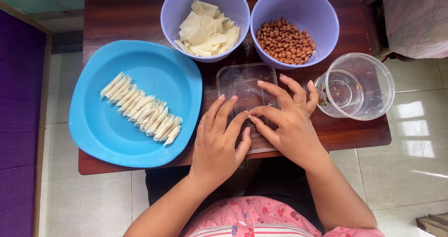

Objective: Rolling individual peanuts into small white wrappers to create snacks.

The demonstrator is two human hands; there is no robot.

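Observation:
My left hand and my right hand rest together over a clear plastic lid lying flat on the dark wooden table. Their fingertips meet near the lid's middle, pinching something too small to make out. A round blue plate to the left carries a row of several rolled pale wrappers. One purple bowl behind holds flat wrapper pieces; the other purple bowl holds peanuts.
A clear plastic jar lies on its side at the table's right, its mouth towards me. The small table stands on pale floor tiles. A purple surface runs along the left; patterned cloth shows top right.

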